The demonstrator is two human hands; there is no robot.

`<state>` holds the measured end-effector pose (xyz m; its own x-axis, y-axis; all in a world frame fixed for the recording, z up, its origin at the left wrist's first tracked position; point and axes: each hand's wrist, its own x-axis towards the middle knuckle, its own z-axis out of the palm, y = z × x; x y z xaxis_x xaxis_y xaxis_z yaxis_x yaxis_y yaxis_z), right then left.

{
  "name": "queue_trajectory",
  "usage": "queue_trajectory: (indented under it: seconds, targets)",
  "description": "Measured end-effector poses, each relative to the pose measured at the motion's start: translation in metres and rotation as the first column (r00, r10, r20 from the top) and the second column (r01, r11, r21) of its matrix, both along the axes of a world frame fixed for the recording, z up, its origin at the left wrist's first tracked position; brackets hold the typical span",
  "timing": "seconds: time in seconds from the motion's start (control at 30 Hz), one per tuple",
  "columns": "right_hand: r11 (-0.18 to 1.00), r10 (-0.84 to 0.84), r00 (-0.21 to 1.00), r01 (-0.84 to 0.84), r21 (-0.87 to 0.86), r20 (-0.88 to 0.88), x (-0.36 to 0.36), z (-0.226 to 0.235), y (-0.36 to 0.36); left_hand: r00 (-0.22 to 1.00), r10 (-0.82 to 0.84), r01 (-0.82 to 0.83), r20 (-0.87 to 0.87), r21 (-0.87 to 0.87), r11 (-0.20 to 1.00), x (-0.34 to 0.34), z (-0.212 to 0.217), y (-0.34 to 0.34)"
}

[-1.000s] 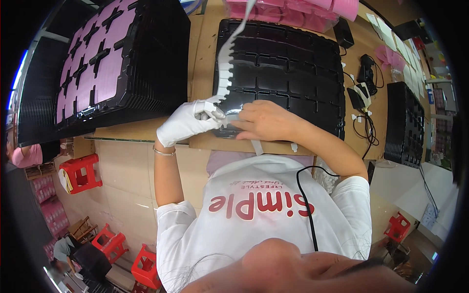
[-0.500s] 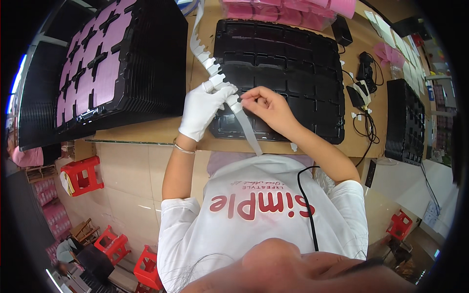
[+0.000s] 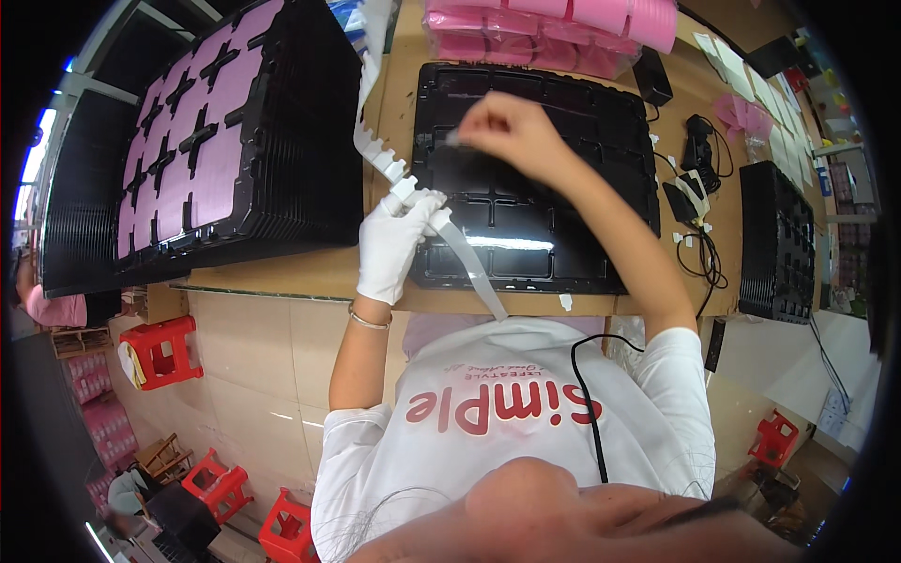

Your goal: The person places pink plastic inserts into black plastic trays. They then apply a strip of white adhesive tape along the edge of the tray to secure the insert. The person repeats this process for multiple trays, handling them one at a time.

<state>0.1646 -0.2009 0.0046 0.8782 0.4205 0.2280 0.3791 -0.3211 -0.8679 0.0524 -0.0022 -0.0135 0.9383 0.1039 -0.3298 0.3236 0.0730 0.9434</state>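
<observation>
My left hand (image 3: 392, 246), in a white glove, is closed on a long strip of white labels (image 3: 382, 159). The strip climbs past the tray's left side to the far edge of the table, and its bare backing tail (image 3: 476, 270) hangs toward my shirt. Over the upper left of a shiny black compartmented tray (image 3: 587, 220) is my bare right hand (image 3: 516, 131). Its thumb and fingers pinch a small, pale label (image 3: 454, 138), blurred by motion. Whether the label touches the tray, I cannot tell.
A tall stack of black trays (image 3: 305, 122) with pink sheets in the top one stands at left. Pink wrapped bundles (image 3: 554, 42) lie behind the tray. Cables (image 3: 709, 258) and another black tray stack (image 3: 777, 239) are at right. Red stools (image 3: 161, 352) stand on the floor.
My right hand has moved from beside the strip up and away over the tray, carrying the small label. My left hand still holds the strip, slightly lower in the picture.
</observation>
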Motion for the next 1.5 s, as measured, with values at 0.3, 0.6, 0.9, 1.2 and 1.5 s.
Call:
queue_trajectory:
  seconds: [0.3, 0.6, 0.9, 1.2, 1.5]
  targets:
    - [0.882, -0.118, 0.978, 0.182, -0.435, 0.170, 0.125, -0.052, 0.016, 0.998, -0.053, 0.052, -0.039, -0.030, 0.998, 0.002, 0.003, -0.002]
    - [0.891, -0.157, 0.975, 0.208, -0.404, 0.156, 0.120, -0.058, 0.017, 0.996, -0.094, 0.094, -0.015, 0.017, 0.995, 0.002, 0.002, -0.001]
    - [0.951, 0.048, 0.916, 0.079, 0.299, -0.398, 0.058, -0.045, -0.019, 0.999, -0.040, 0.039, -0.012, -0.068, 0.997, 0.002, 0.003, -0.001]
    - [0.881, 0.165, 0.791, 0.150, 0.449, -0.590, -0.094, -0.017, -0.003, 0.997, -0.003, 0.015, 0.074, -0.173, 0.985, -0.010, 0.013, -0.020]
    - [0.996, 0.026, 0.911, -0.059, 0.068, 0.411, -0.119, -0.002, -0.034, 0.997, -0.029, 0.042, 0.078, -0.170, 0.984, -0.001, 0.011, -0.045]
